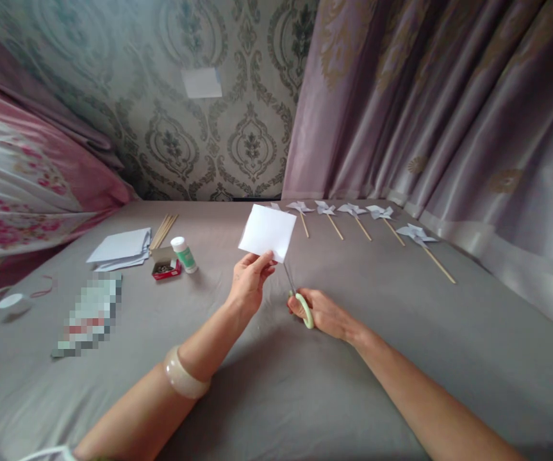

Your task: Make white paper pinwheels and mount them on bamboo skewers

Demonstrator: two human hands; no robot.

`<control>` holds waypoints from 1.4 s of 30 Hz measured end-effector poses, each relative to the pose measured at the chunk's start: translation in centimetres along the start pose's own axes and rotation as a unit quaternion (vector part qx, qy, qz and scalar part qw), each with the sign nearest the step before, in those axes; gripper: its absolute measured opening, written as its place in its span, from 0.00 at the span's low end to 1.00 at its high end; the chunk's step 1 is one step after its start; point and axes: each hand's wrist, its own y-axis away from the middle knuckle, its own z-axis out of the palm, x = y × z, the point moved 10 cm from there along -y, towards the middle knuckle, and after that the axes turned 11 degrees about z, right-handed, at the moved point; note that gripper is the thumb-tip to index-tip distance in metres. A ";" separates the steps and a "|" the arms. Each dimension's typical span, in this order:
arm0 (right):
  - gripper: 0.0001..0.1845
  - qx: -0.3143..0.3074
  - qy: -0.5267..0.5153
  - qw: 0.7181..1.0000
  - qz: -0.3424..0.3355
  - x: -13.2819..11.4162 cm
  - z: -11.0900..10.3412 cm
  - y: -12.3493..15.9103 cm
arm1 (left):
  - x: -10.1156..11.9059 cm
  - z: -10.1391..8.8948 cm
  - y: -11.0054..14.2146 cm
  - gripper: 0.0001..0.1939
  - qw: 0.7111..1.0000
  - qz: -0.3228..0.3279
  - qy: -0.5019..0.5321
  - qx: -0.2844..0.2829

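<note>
My left hand [252, 275] pinches the lower edge of a white square of paper [267, 232], which it holds up above the grey sheet. In my right hand [321, 310] is a pair of scissors [307, 312] with pale green handles, my fingers closed around them. The blades point up toward the paper's lower right corner. Whether they touch or cut the paper I cannot tell, since the tips are partly hidden at its edge.
Several paper pinwheels [418, 235] on wooden sticks lie at the back right. At the left are stacked paper sheets [120, 248], wooden sticks [165, 230], a small red box [166, 269] of small metal pieces, a white-capped glue bottle [184, 255] and a blurred-out packet [91, 314].
</note>
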 end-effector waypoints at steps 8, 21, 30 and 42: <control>0.28 0.036 -0.002 0.999 0.019 0.6 -0.5 0.2 | -0.5 0.7 0.4 0.16 1.000 0.002 -0.003 -0.024; 0.27 0.064 -0.066 0.995 0.034 1.1 -1.5 0.3 | -1.0 1.6 1.2 0.15 0.999 -0.015 0.020 -0.029; 0.30 0.071 -0.063 0.994 0.050 1.1 -1.6 0.4 | -0.6 1.9 1.6 0.14 0.999 -0.010 0.038 -0.028; 0.29 0.092 -0.074 0.991 0.059 1.1 -1.9 0.4 | -0.4 1.9 1.6 0.13 0.999 -0.003 0.044 -0.027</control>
